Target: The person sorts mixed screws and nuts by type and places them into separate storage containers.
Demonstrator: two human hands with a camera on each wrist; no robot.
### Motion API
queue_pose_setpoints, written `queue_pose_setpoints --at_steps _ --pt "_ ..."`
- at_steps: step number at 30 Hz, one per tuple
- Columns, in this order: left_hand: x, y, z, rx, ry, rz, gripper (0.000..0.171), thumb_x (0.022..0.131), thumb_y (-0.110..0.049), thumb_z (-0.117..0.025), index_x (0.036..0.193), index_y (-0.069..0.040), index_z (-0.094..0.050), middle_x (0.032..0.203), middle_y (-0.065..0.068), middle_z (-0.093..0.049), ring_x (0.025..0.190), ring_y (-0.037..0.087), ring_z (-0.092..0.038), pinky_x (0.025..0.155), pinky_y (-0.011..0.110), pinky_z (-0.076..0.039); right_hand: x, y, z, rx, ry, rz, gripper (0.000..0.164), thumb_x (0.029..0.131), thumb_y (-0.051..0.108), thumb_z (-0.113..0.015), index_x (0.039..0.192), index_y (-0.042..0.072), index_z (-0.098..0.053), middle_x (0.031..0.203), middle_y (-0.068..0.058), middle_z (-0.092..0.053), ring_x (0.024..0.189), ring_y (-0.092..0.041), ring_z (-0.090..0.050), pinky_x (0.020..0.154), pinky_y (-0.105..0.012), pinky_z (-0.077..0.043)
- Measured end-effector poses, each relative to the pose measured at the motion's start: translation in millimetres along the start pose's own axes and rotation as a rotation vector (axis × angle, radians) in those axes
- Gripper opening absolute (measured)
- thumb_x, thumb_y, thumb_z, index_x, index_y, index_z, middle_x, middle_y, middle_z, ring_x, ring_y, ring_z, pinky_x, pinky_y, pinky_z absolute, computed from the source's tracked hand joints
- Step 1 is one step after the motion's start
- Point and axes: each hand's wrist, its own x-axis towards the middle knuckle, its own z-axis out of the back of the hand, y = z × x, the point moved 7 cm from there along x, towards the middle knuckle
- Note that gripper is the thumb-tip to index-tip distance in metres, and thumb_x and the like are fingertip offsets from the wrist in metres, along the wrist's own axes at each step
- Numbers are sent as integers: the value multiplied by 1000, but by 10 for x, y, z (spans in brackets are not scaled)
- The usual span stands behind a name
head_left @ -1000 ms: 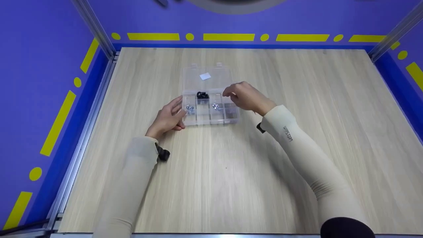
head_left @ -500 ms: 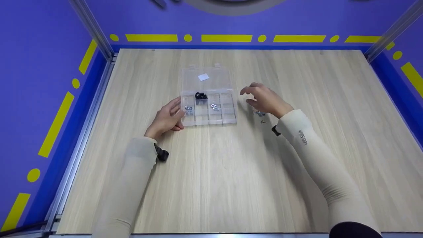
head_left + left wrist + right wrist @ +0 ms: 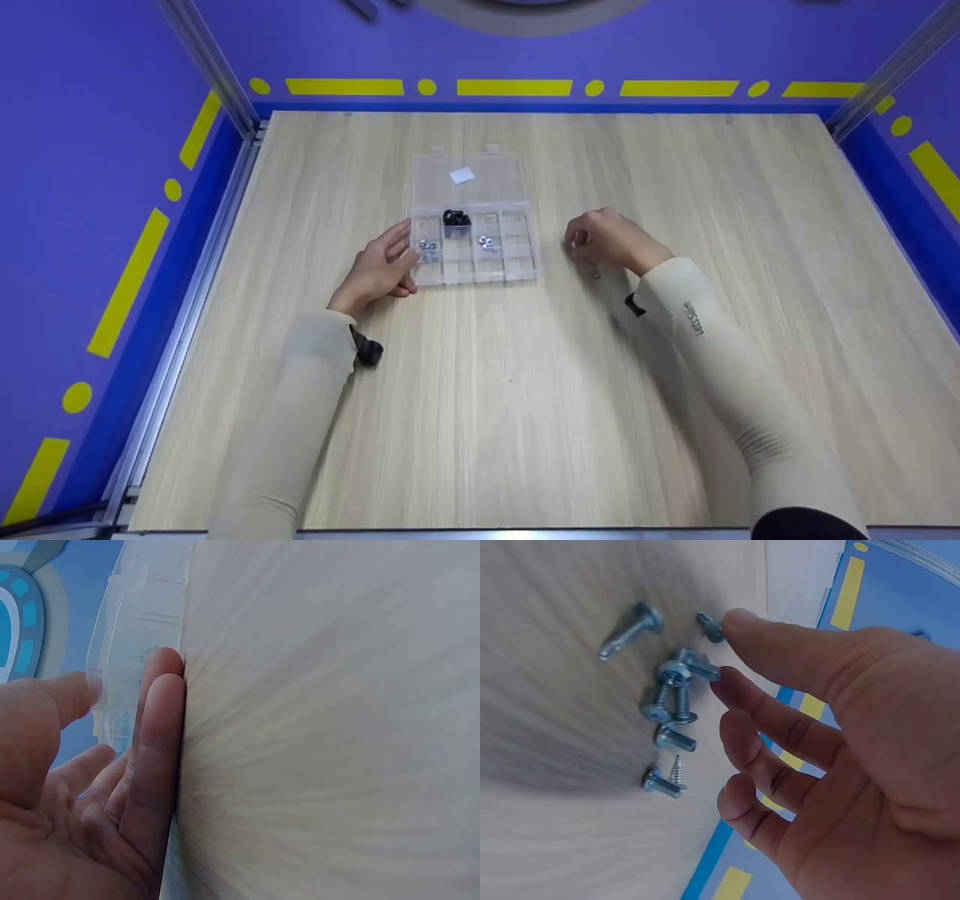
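A clear plastic compartment box [image 3: 535, 259] lies on the table with its lid [image 3: 504, 174] folded back. My left hand [image 3: 375, 271] holds the box's left side, with the thumb over the front left corner and the fingers along the outer wall. To the right of the box, my right hand [image 3: 616, 241] is low over loose metal screws [image 3: 676, 736]. In the right wrist view the thumb tip is at one small screw [image 3: 711, 628], and the loosely bent index finger is beside another; a gap separates thumb and index. From the head view the hand hides most screws.
Black fasteners [image 3: 456, 218] fill one back compartment of the box. Small silvery parts lie in the left compartment [image 3: 428, 250] and in a middle one [image 3: 487, 243]. A white slip [image 3: 462, 175] is on the lid. Blue walls [image 3: 525, 56] with yellow marks border the wooden table [image 3: 480, 420].
My right hand has gone from above the box's right compartments to the right, then down onto the screws. The left hand has kept its hold on the box.
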Motion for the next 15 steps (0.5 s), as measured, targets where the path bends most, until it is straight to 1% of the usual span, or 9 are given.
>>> queue_pose_setpoints --at_steps 2,5,9,15 --pt "-3 -1 -1 -10 -2 3 66 107 -19 -57 165 -26 -27 162 6 -41 61 21 -68 50 26 -58 -6 -19 -22 6 12 -21 17 91 -1 -76 107 2 -76 101 -14 -74 92 -29 -69 84 -48 -58" --pt "-4 2 1 -5 -6 8 66 107 -20 -57 164 -27 -27 161 5 -42 61 20 -68 51 26 -58 -15 -23 -34 5 12 -25 16 91 -1 -76 106 2 -77 101 -13 -75 92 -28 -69 84 -47 -58" --pt "-6 7 4 0 -10 14 65 107 -20 -57 164 -28 -27 161 4 -43 62 21 -68 52 27 -58 -25 -14 -41 3 6 -13 15 90 -3 -76 104 3 -78 100 -12 -74 89 -26 -67 82 -46 -57" --pt "-2 0 -1 -3 -3 1 65 107 -20 -58 164 -27 -27 160 3 -44 62 20 -68 51 26 -58 -39 -8 -37 6 -12 3 13 90 -3 -76 100 5 -78 98 -10 -74 86 -25 -65 80 -44 -57"
